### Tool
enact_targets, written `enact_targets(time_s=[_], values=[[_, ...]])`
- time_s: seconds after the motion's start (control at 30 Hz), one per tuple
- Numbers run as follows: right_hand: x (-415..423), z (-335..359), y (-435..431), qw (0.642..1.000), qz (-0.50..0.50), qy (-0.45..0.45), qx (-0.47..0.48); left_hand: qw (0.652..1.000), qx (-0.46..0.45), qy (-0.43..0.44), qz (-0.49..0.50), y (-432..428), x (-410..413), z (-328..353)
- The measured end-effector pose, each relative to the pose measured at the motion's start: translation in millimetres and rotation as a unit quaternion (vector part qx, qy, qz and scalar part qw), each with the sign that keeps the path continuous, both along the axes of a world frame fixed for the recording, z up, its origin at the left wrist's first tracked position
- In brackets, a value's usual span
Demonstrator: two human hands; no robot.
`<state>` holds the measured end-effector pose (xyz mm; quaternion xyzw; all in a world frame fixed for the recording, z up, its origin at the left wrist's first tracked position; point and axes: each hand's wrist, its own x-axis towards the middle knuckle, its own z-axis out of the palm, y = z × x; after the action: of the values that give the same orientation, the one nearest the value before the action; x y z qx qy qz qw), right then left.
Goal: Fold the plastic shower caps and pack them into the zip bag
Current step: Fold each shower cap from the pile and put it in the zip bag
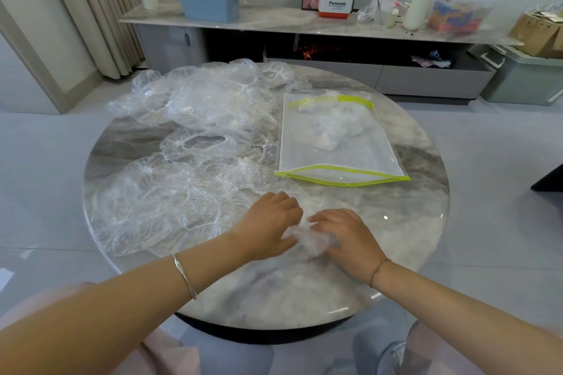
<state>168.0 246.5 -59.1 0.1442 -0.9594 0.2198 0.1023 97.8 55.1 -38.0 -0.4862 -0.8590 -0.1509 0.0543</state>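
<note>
Person's mid-fold on one scrunched cap (307, 236) near the front edge of the table (420, 222), left hand (268, 227) and right hand (344, 234) both curled round it, squeezing it into a small wad between them. The zip bag (335, 158) lies toward the far right edge with a few folded caps (329, 128) inside, can't tell if its zip is open. Loose caps (189, 143) cover the whole left side. Next bit, I reckon: keep that wad tight and carry it over to the bag's mouth
</note>
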Motion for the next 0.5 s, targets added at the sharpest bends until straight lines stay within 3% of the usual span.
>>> enact_targets(time_s=[0.27,0.4,0.5], values=[[18.7,-6.6,13.0,0.974,-0.035,-0.110,-0.197,0.996,-0.035,-0.073,-0.038,-5.3,-5.9,-17.9],[20.3,-5.5,16.3,0.944,-0.070,-0.177,-0.269,0.996,-0.021,-0.082,0.014,-4.1,-4.8,-17.1],[13.6,-6.6,17.0,0.922,-0.130,-0.176,-0.321,0.992,-0.026,-0.107,0.060,-1.1,-4.3,-16.3]])
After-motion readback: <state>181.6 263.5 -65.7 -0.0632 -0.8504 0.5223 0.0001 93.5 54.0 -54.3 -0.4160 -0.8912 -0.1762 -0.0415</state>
